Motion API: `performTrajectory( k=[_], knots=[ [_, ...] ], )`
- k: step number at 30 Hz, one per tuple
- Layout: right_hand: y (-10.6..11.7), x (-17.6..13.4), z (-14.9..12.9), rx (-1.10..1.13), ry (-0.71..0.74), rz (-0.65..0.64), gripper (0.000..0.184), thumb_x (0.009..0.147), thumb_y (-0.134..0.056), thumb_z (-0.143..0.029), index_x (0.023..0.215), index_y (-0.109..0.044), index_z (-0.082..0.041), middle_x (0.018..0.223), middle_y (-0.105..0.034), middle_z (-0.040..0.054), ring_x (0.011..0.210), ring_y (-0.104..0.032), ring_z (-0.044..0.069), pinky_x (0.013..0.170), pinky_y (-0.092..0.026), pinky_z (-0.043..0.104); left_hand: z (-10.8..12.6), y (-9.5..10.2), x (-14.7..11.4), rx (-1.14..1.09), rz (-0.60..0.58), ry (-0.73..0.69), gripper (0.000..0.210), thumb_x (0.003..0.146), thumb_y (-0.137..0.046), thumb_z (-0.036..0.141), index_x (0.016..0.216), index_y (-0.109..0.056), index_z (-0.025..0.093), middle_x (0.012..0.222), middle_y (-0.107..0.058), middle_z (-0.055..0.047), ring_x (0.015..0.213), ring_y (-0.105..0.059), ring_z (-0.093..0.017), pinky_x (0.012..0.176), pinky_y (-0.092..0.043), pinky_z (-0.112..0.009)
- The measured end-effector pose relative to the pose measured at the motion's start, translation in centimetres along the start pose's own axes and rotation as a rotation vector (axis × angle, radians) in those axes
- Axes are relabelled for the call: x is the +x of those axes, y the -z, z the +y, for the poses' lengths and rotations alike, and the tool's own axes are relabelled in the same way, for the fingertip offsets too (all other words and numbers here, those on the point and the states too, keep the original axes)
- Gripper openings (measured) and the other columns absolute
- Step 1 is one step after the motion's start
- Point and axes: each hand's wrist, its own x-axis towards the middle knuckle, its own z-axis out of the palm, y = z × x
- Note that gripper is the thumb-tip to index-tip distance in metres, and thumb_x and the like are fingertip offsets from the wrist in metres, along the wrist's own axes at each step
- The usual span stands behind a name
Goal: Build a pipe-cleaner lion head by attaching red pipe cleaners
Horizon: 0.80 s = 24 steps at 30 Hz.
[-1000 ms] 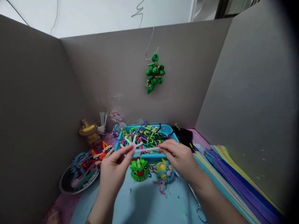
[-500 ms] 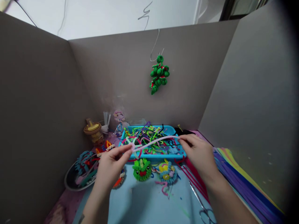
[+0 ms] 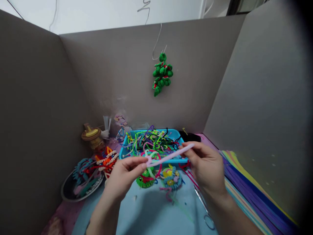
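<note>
Between both hands runs a pale pink pipe cleaner (image 3: 171, 157), slanting up to the right above the table. My left hand (image 3: 124, 178) pinches its left end at a small pink coil, where curved mint and magenta pipe cleaners (image 3: 159, 169) stick out. With thumb and fingers, my right hand (image 3: 206, 166) grips the strip near its far end, whose tip pokes past the thumb. Under the hands lie a green pipe-cleaner dragon head (image 3: 144, 182), partly covered, and a blue piece with yellow details (image 3: 172, 179).
Behind the hands stands a blue tray (image 3: 123, 151) of tangled pipe cleaners. A metal bowl (image 3: 65, 192) sits left, beside orange pieces (image 3: 109, 161). Scissors (image 3: 204, 205) and straight pipe cleaners (image 3: 254, 195) lie right. A green ornament (image 3: 162, 73) hangs from a wire at the grey panel.
My right hand has turned, and the strip's tip now shows past its thumb. My left hand has moved slightly right, covering part of the dragon head's surroundings. The whole view has shifted a little.
</note>
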Motion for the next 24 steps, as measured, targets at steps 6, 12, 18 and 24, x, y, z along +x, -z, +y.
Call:
performTrajectory(
  k=[6, 12, 18, 24],
  knots=[
    [-0.7, 0.9, 0.7, 0.157, -0.261, -0.119, 0.019, 0.058, -0.082, -0.028, 0.069, -0.072, -0.017, 0.059, -0.065, -0.0002, 0.053, -0.059, 0.012, 0.053, -0.049, 0.023, 0.2, 0.1, -0.4, 0.085, -0.126, -0.036, 0.017, 0.068, -0.077, 0.029, 0.082, -0.079, 0.020, 0.076, -0.077, -0.007, 0.064, -0.065, -0.015, 0.061, -0.051, -0.024],
    [-1.5, 0.6, 1.2, 0.171, -0.512, -0.287, 0.027, 0.056, -0.083, -0.029, 0.070, -0.064, -0.016, 0.055, -0.057, -0.0047, 0.044, -0.047, 0.006, 0.044, -0.036, 0.018, 0.5, 0.1, -0.5, 0.209, -0.131, -0.111, 0.013, 0.069, -0.074, 0.027, 0.079, -0.079, 0.021, 0.073, -0.076, -0.007, 0.060, -0.064, -0.015, 0.057, -0.050, -0.024],
    [-1.9, 0.0, 0.7, 0.026, -0.341, -0.460, 0.016, 0.058, -0.078, -0.026, 0.058, -0.064, -0.017, 0.068, -0.055, -0.0014, 0.065, -0.054, 0.013, 0.060, -0.043, 0.025, 0.2, 0.0, -0.4, 0.237, -0.066, -0.147, 0.015, 0.070, -0.072, 0.028, 0.081, -0.079, 0.021, 0.072, -0.076, -0.007, 0.061, -0.065, -0.016, 0.055, -0.050, -0.024],
    [-1.5, 0.0, 1.2, -0.134, -0.254, -0.601, 0.015, 0.057, -0.079, -0.031, 0.062, -0.070, -0.020, 0.104, -0.061, 0.0091, 0.109, -0.054, 0.029, 0.076, -0.049, 0.036, -0.2, -0.1, 0.0, 0.165, -0.030, -0.149, 0.014, 0.070, -0.074, 0.027, 0.081, -0.079, 0.022, 0.071, -0.076, -0.006, 0.060, -0.065, -0.014, 0.057, -0.051, -0.022]
  ],
)
